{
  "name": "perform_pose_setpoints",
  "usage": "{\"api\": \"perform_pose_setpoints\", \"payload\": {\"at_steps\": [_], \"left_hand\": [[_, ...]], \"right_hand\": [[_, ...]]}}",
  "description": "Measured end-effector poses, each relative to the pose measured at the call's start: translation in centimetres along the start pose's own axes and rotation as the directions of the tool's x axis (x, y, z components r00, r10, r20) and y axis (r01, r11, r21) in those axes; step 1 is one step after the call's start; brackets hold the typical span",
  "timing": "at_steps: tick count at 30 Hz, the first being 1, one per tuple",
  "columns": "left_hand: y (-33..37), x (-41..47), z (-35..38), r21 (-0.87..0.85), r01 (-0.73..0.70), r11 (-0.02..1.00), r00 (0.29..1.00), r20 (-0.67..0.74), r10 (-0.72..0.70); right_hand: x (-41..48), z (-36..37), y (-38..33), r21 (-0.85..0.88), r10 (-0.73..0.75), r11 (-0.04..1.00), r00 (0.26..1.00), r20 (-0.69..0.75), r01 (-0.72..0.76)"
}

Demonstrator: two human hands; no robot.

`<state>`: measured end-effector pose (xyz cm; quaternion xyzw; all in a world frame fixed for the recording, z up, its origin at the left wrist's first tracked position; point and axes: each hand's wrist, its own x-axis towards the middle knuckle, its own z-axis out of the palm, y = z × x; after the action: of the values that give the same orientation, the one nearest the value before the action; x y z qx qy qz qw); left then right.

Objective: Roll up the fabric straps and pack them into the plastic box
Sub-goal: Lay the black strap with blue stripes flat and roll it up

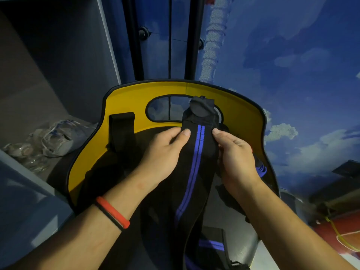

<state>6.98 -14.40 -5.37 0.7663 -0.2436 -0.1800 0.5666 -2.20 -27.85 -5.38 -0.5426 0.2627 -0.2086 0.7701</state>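
Lengthwise strap (194,162), running away, both hands (161,152) pinching

text: none legible | labels: none; brands: none | numbers: none; signs: none

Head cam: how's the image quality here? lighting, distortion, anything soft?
Head view: dim light overall, so the black fabric strap with blue stripes merges into the dark seat; strong wide-angle bending at the edges curves the yellow chair back; the left hand and right hand are reasonably sharp; the clear plastic bags at left look soft; no glare.
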Motion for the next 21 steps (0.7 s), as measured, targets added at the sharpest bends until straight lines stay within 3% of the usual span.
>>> {"api": "perform_pose_setpoints", "payload": {"at_steps": [5,9,13,16,21], "left_hand": [[0.6,-0.2,-0.2,0.195,-0.090,0.977,0.990,0.126,0.066],[1.0,0.2,-0.9,0.247,-0.091,0.965,0.980,0.194,0.042],[0.1,1.5,-2.1,0.164,0.022,0.986,0.999,-0.049,-0.014],[-0.6,2.6,-2.9,0.021,0.113,0.993,0.973,-0.206,-0.107],[-1.6,3.5,-3.0,-0.040,0.178,0.983,0.951,-0.250,-0.183]], "right_hand": [[0.5,-0.1,0.6,-0.268,-0.183,0.948,0.983,-0.026,0.170],[0.4,0.3,0.5,-0.332,-0.230,0.920,0.973,-0.032,0.207],[-0.1,0.7,0.8,-0.337,0.048,0.941,0.991,0.125,-0.003],[-0.9,1.0,2.2,-0.326,0.273,0.930,0.913,0.303,-0.169],[-1.8,1.3,3.8,-0.306,0.315,0.925,0.905,0.286,-0.225]]}}
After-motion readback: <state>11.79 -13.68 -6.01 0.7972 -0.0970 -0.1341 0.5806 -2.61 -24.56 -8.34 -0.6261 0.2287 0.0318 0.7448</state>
